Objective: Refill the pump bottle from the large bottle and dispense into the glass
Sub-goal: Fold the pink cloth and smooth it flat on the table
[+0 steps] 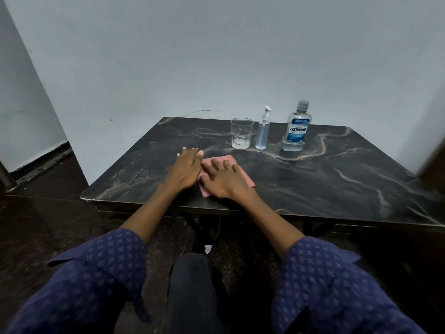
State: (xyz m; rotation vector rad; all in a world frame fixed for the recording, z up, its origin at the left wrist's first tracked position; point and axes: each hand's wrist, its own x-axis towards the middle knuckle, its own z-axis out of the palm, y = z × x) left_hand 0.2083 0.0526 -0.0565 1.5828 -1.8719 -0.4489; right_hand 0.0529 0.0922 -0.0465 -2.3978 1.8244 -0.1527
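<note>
Three things stand in a row near the table's far edge. An empty clear glass point(241, 133) is on the left. Beside it stands a slim clear pump bottle point(263, 131) with a white pump head. Right of that is the large Listerine bottle point(297, 127), capped, with pale blue liquid. My left hand point(186, 169) lies flat on the table, palm down, fingers apart. My right hand point(222, 178) rests flat on a pink cloth point(245, 178), fingers spread. Both hands are well in front of the bottles and hold nothing.
The dark marble-patterned table point(325, 184) stands against a pale wall. Its near edge runs in front of my forearms. A dark floor and a wall corner lie to the left. A dark object intrudes at the right edge.
</note>
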